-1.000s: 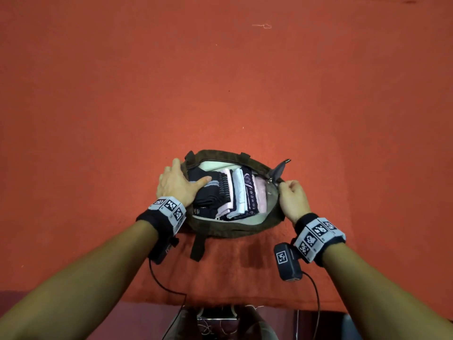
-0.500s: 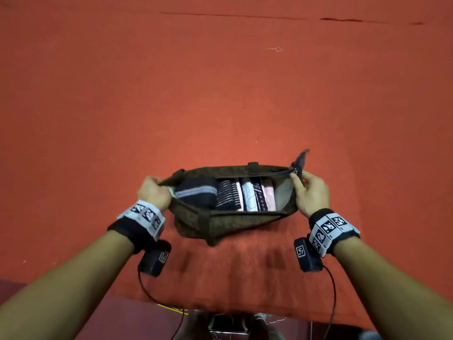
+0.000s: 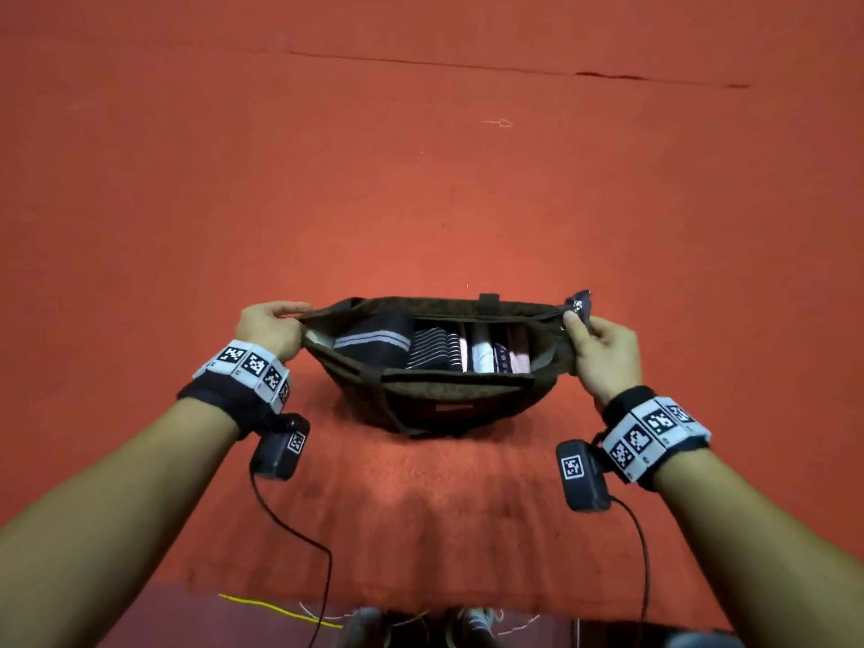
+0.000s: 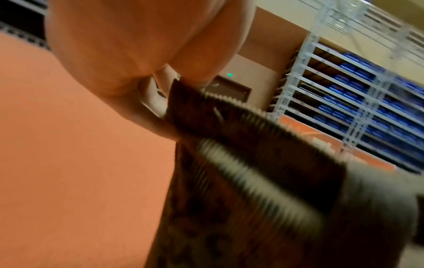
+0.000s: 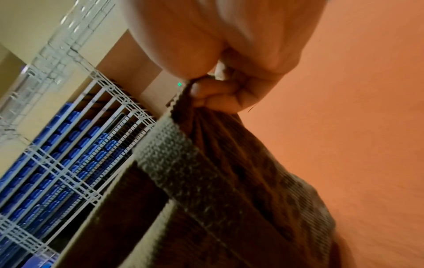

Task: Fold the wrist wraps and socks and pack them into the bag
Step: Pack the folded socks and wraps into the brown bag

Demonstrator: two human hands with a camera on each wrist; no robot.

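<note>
change: bag [image 3: 449,399] now lifted, stretched taut, no longer spread flat | left hand [image 3: 269,327] pinches left end, right hand [image 3: 603,350] pinches zipper end | folded socks and wraps [image 3: 435,350] inside | likely zipping next

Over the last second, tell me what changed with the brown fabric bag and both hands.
The left hand left the folded items and took hold of the brown fabric bag at its left end; the right hand pinches the right end by the zipper. Together they pulled the opening from round to long and narrow. The folded socks and wraps stayed packed in a row.
</note>
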